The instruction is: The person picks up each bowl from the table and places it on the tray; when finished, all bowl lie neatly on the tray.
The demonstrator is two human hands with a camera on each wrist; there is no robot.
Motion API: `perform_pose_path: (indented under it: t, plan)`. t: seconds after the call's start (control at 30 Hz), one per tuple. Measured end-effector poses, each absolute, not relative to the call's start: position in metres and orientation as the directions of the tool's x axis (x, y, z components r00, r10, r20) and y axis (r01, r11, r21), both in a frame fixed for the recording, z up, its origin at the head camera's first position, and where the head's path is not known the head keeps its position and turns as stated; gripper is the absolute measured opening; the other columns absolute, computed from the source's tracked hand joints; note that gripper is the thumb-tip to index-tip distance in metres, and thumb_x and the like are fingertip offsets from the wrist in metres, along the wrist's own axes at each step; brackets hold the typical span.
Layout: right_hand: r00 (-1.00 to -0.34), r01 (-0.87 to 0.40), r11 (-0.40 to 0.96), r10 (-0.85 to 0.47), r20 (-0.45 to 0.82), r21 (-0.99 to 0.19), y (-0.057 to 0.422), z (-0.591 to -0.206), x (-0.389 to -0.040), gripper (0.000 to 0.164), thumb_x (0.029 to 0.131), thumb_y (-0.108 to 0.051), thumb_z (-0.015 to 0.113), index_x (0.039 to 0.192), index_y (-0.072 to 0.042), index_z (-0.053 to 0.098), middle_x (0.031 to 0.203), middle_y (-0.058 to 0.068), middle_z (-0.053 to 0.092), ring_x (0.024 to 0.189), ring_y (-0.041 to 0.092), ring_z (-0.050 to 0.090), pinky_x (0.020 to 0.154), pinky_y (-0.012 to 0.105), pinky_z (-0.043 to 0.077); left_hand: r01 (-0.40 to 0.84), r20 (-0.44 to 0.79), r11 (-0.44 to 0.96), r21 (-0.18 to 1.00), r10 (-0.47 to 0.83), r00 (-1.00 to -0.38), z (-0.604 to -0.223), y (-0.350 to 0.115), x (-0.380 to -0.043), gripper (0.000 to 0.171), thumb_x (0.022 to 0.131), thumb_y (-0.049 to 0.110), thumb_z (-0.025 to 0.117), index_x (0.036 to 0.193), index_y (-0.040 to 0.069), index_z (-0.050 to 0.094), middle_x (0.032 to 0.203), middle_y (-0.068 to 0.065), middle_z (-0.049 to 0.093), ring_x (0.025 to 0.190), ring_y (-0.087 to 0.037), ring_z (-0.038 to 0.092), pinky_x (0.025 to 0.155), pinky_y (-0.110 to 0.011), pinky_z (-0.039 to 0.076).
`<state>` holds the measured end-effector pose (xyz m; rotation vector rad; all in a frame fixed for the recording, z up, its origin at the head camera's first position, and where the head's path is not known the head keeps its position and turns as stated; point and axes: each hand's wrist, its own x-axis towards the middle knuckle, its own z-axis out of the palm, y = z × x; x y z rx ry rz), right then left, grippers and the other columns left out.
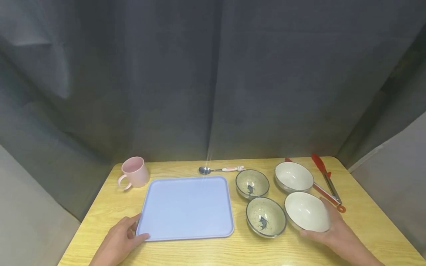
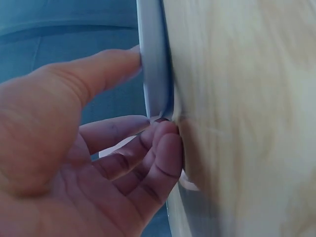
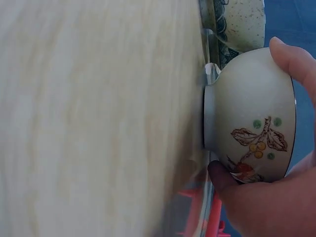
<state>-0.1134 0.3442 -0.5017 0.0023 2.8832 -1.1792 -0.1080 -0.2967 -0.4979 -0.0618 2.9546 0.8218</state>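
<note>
On the left, my left hand (image 1: 118, 237) holds the near left corner of a pale blue rectangular tray (image 1: 186, 208). In the left wrist view its thumb lies on the tray's rim (image 2: 154, 64), and the curled fingers meet the edge close to the tabletop. At the right, my right hand (image 1: 341, 232) grips a white bowl (image 1: 307, 211) between its thumb at the near rim and its fingers on the far right side. A fruit-and-leaf pattern marks the outside of this bowl (image 3: 247, 103), whose foot is right at the table surface in the right wrist view.
Two speckled bowls with dark fish motifs (image 1: 264, 218) stand between tray and white bowl. A second white bowl (image 1: 293, 176) sits behind, partly over a red-handled utensil (image 1: 324, 194). Red-tipped tongs (image 1: 327, 181), a spoon (image 1: 229, 169) and a pink mug (image 1: 137, 173) lie farther back.
</note>
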Motion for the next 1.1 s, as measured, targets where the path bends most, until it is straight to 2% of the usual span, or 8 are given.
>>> perform_pose_path:
  t: [0.1,0.27,0.4,0.57,0.67,0.8,0.97,1.1]
  plan:
    - [-1.0,-0.018,0.72,-0.008,0.017,-0.693,0.347,-0.495,-0.113,0.128,0.083,-0.027,0.101,0.176,-0.002,0.016,0.159,0.036,0.04,0.128,0.056,0.061,0.082,0.028,0.055,-0.052,-0.077,0.856,0.515,-0.014,-0.997,-0.497,-0.299,-0.107,0.077,0.093,0.035,0.093,0.155,0.0,0.064,0.103,0.002,0.067,0.083,-0.008,0.054,0.072,-0.025,0.047]
    - [-0.999,-0.037,0.734,-0.016,0.037,-0.678,0.35,-0.467,-0.113,0.128,0.085,-0.026,0.1,0.176,0.001,0.012,0.161,0.042,0.035,0.126,0.061,0.058,0.078,0.024,0.052,-0.039,-0.063,0.848,0.528,-0.007,-0.998,-0.496,-0.302,-0.105,0.07,0.097,0.03,0.09,0.155,0.0,0.064,0.109,0.002,0.068,0.085,-0.005,0.056,0.076,-0.025,0.05]
    - [-0.996,-0.084,0.747,-0.052,0.067,-0.66,0.328,-0.44,-0.123,0.132,0.083,-0.029,0.101,0.177,-0.002,0.012,0.162,0.04,0.038,0.125,0.058,0.058,0.081,0.027,0.053,-0.047,-0.075,0.835,0.548,-0.007,-0.997,-0.494,-0.303,-0.103,0.077,0.095,0.036,0.092,0.157,0.001,0.062,0.106,0.002,0.065,0.082,-0.005,0.054,0.071,-0.024,0.048]
    - [-0.984,-0.164,0.675,-0.165,0.07,-0.719,0.254,-0.41,-0.141,0.137,0.076,-0.029,0.105,0.177,-0.009,0.015,0.164,0.038,0.039,0.125,0.056,0.065,0.091,0.053,0.061,-0.047,-0.099,0.815,0.577,0.013,-0.995,-0.493,-0.306,-0.098,0.095,0.086,0.041,0.099,0.162,0.003,0.057,0.102,0.0,0.058,0.077,-0.006,0.048,0.066,-0.024,0.042]
    - [-0.969,-0.184,0.584,-0.242,0.047,-0.79,0.198,-0.402,-0.153,0.138,0.074,-0.034,0.105,0.178,-0.014,0.016,0.17,0.033,0.037,0.131,0.05,0.066,0.099,0.06,0.06,-0.02,-0.082,0.807,0.591,0.036,-0.996,-0.495,-0.307,-0.098,0.098,0.084,0.04,0.1,0.163,0.002,0.056,0.101,0.001,0.056,0.076,-0.004,0.046,0.066,-0.024,0.041]
    - [-0.961,-0.159,0.488,-0.275,0.022,-0.858,0.122,-0.408,-0.172,0.138,0.069,-0.039,0.107,0.177,-0.018,0.023,0.173,0.023,0.041,0.139,0.044,0.064,0.113,0.066,0.055,0.025,-0.045,0.797,0.603,0.065,-0.997,-0.499,-0.307,-0.102,0.095,0.084,0.04,0.1,0.161,0.001,0.058,0.097,0.003,0.056,0.075,-0.002,0.046,0.066,-0.023,0.042]
    - [-0.965,-0.105,0.342,-0.261,0.013,-0.934,0.031,-0.437,-0.199,0.135,0.067,-0.038,0.108,0.174,-0.015,0.029,0.167,0.018,0.048,0.142,0.039,0.061,0.121,0.064,0.049,0.031,-0.035,0.788,0.615,0.067,-0.997,-0.5,-0.306,-0.104,0.092,0.084,0.038,0.101,0.159,0.003,0.061,0.1,0.004,0.059,0.077,-0.004,0.05,0.067,-0.023,0.044]
    - [-0.956,-0.131,0.301,-0.292,0.04,-0.945,-0.024,-0.462,-0.217,0.128,0.068,-0.039,0.106,0.17,-0.013,0.034,0.159,0.016,0.049,0.134,0.033,0.061,0.117,0.056,0.05,-0.001,-0.061,0.769,0.64,0.05,-0.997,-0.502,-0.304,-0.103,0.091,0.084,0.037,0.101,0.16,0.005,0.061,0.103,0.005,0.061,0.079,-0.007,0.051,0.066,-0.023,0.045]
